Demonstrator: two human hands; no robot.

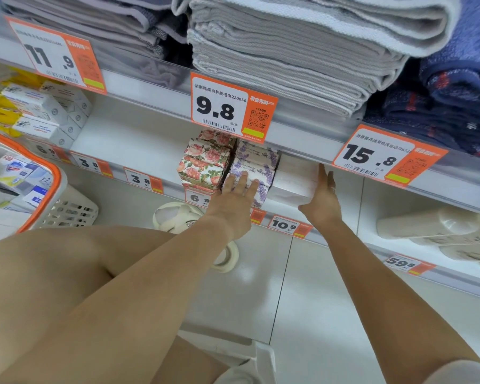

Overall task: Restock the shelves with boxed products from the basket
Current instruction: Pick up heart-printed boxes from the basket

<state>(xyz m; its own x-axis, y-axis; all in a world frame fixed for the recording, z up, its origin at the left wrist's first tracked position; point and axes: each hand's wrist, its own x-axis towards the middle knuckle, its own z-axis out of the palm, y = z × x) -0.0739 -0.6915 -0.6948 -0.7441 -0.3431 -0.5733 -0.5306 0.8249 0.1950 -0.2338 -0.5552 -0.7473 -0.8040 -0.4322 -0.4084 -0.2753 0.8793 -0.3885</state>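
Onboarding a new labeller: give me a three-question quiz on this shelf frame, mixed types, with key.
1. True or false: the left hand lies with straight fingers on the lavender boxes.
2. What does the right hand touch? A) white boxes B) grey towels C) orange-rimmed basket
3. Fill in: directly left of the lavender boxes stand the ____-print boxes.

Key: 1 true; 2 A; 3 rose
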